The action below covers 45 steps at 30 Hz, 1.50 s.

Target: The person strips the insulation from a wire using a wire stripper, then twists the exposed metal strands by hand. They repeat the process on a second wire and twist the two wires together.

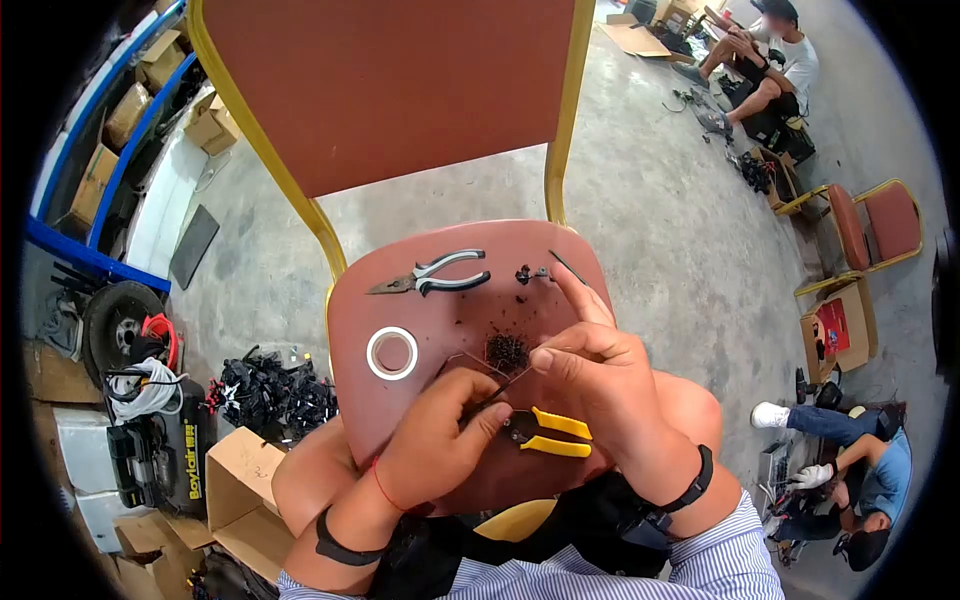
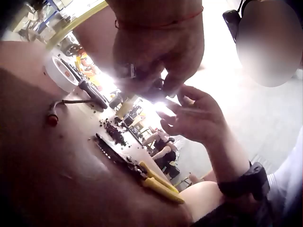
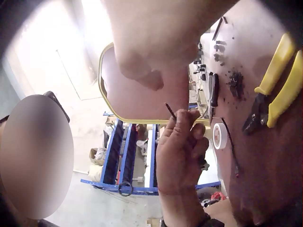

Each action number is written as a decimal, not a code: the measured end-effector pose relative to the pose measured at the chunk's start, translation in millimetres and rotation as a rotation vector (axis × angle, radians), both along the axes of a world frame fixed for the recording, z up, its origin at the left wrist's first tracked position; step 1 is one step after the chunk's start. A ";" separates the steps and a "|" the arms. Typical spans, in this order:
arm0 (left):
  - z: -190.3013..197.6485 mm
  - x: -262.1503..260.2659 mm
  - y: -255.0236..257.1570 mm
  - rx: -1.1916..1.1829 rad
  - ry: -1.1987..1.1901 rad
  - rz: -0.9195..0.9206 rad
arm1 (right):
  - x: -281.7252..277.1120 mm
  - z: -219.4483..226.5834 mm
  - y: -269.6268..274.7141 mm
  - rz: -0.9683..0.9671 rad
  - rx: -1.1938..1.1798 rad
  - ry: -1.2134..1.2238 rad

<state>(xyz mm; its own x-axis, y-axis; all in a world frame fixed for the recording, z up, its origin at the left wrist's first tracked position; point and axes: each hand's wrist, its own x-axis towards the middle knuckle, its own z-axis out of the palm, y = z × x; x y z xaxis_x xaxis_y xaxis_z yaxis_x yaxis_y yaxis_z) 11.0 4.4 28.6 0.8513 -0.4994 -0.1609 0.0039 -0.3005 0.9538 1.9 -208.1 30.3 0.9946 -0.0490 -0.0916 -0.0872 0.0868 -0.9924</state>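
Over a red chair seat (image 1: 360, 330), I am watching both hands working a thin wire (image 1: 505, 383): the left hand (image 1: 440, 430) is pinching its lower end, the right hand (image 1: 590, 375) is pinching the upper part, index finger pointing out. Yellow cutters (image 1: 545, 432) are lying just beneath, near the seat's front edge. Grey pliers (image 1: 432, 274) and tape (image 1: 392, 353) are sitting toward the back, with bare seat between. The left wrist view alone is showing a red-tipped lead (image 2: 52, 118); the right wrist view is showing the wire end poking above curled fingers (image 3: 182, 125).
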 end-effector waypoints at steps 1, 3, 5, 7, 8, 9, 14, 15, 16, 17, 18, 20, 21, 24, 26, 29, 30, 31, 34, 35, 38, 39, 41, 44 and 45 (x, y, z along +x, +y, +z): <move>-0.5 0.0 -0.7 -0.007 -0.035 -0.055 | 0.0 3.9 0.8 -0.017 0.054 0.011; -0.4 -0.7 -2.0 -0.124 0.062 -0.050 | -2.1 12.6 4.2 -0.049 0.164 0.038; 0.7 0.5 -1.4 -0.169 0.126 -0.055 | -2.1 8.2 -1.6 -0.022 0.018 -0.009; 1.8 0.4 0.4 -0.161 0.155 -0.063 | 1.6 9.1 -7.6 -0.006 -0.051 -0.038; 0.4 1.4 1.5 -0.142 0.117 -0.082 | -0.2 9.9 -6.6 -0.011 -0.035 -0.031; -1.2 3.1 3.2 -0.120 0.078 -0.102 | 0.2 11.4 -5.3 -0.017 -0.017 -0.023; 3.5 8.7 2.9 -0.012 -0.177 -0.073 | 1.6 9.4 -6.6 -0.048 -0.017 -0.086; 7.1 9.6 2.3 -0.015 -0.190 -0.044 | 1.3 11.2 -5.3 -0.051 -0.010 -0.096; 9.6 9.9 1.9 -0.019 -0.202 -0.015 | 1.0 12.2 -4.5 -0.053 -0.003 -0.105; 10.9 9.0 2.0 -0.021 -0.210 -0.004 | 0.6 12.6 -4.4 -0.050 -0.010 -0.100; 12.3 7.8 2.4 -0.023 -0.217 0.009 | -0.2 13.2 -4.4 -0.047 -0.016 -0.094; 13.0 7.7 3.1 -0.031 -0.266 0.014 | -3.7 12.4 -5.0 -0.038 -0.030 -0.073; 14.7 7.2 3.4 -0.022 -0.220 0.008 | -3.8 12.7 -5.1 -0.031 -0.038 -0.061; 18.4 7.1 5.4 -0.003 -0.156 0.005 | -2.1 13.4 -4.1 -0.033 -0.039 -0.062; 13.8 8.0 4.4 -0.004 -0.189 0.020 | 0.7 13.4 -5.2 -0.035 -0.036 -0.077; 17.9 8.0 -0.2 0.025 -0.192 0.038 | 0.4 11.1 -6.8 -0.037 -0.021 -0.080; 16.1 6.5 0.4 0.018 -0.171 0.035 | 0.1 11.8 -6.2 -0.044 -0.009 -0.071; 14.4 5.5 0.8 0.010 -0.153 0.031 | -0.5 12.1 -6.0 -0.051 0.003 -0.064; 12.7 6.2 2.7 0.018 -0.127 0.016 | -1.2 14.7 -6.3 -0.058 0.016 -0.027; 13.4 6.1 2.9 0.024 -0.124 0.009 | -1.1 16.2 -6.3 -0.057 0.017 -0.025; 16.2 7.5 -0.7 0.047 -0.220 0.031 | -0.4 19.9 -5.9 -0.062 -0.006 -0.025; 16.4 7.3 -1.2 0.053 -0.252 0.034 | -0.8 20.7 -5.2 -0.065 -0.022 -0.028; 15.5 7.6 -2.5 0.065 -0.316 0.048 | -1.5 21.4 -8.4 -0.068 -0.015 -0.020; 16.8 4.5 -1.1 0.049 -0.273 0.081 | -2.3 18.9 -3.9 -0.062 0.066 0.024; 15.0 4.0 0.3 0.038 -0.288 0.092 | -2.1 18.3 -3.8 -0.066 0.080 0.035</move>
<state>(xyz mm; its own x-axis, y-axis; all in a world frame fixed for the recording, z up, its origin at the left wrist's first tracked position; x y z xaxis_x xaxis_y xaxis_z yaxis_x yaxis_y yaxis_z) 15.0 4.7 43.6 0.9058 -0.4167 0.0765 -0.2363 -0.3469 0.9076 -0.2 -211.9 48.6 0.9856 -0.1054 -0.1322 -0.1128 0.1723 -0.9786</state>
